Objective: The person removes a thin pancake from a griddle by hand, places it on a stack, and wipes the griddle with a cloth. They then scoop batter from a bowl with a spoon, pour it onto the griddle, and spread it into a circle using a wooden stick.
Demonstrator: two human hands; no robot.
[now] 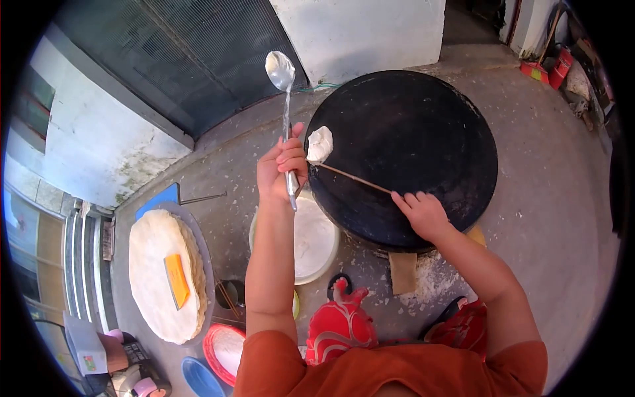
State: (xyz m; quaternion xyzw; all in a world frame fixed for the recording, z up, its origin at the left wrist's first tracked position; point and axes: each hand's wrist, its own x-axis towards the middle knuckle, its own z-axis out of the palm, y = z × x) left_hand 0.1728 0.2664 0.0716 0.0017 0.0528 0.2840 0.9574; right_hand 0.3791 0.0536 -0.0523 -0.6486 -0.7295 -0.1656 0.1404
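A white lump of dough (319, 143) is held over the left rim of the round black griddle (410, 126) on a thin stick (354, 177) gripped in the closed right hand (423, 213), a coated ladle (281, 71) is clenched upright in the left hand (281, 173), and speckled concrete floor (555, 198) is seen beneath, bounded by whitewashed walls (357, 33).

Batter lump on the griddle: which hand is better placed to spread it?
Probably right: the right hand holds the stick touching the batter lump on the griddle; the left hand holds a spoon upright.
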